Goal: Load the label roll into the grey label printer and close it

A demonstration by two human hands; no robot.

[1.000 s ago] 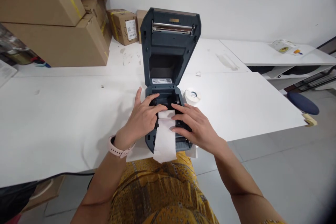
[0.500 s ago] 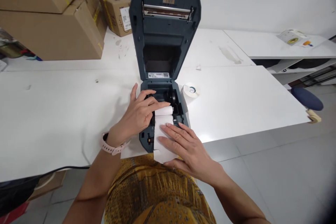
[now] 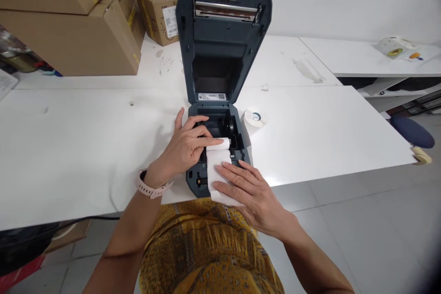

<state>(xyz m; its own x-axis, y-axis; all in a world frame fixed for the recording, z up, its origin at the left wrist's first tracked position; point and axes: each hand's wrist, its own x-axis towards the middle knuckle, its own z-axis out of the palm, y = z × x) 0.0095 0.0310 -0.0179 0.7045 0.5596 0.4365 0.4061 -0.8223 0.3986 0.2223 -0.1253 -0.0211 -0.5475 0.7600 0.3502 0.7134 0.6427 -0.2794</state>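
Note:
A dark label printer (image 3: 191, 161) stands near the table's front edge with its lid (image 3: 220, 50) raised. Across its front lies a white paper strip (image 3: 214, 165), below a small white roll (image 3: 220, 145) inside the body. My left hand (image 3: 181, 149) is over the printer's left side, fingers spread, a fingertip touching the small roll. My right hand (image 3: 250, 193) rests with outstretched fingers flat on the strip, covering its right part; its thumb is mostly hidden. Beside the printer's right wall stands a larger white label roll (image 3: 255, 119).
Cardboard boxes (image 3: 69, 41) are stacked at the back left, with a smaller labelled box (image 3: 158, 16) beside them. The white table (image 3: 327, 133) extends right toward a blue stool (image 3: 411, 131). A dark cable (image 3: 93, 218) runs along the front left edge.
The strip's torn front end, hanging over the printer's edge before, now shows less and sits higher under my right hand. My left fingertip stays at the small roll. The view has shifted slightly.

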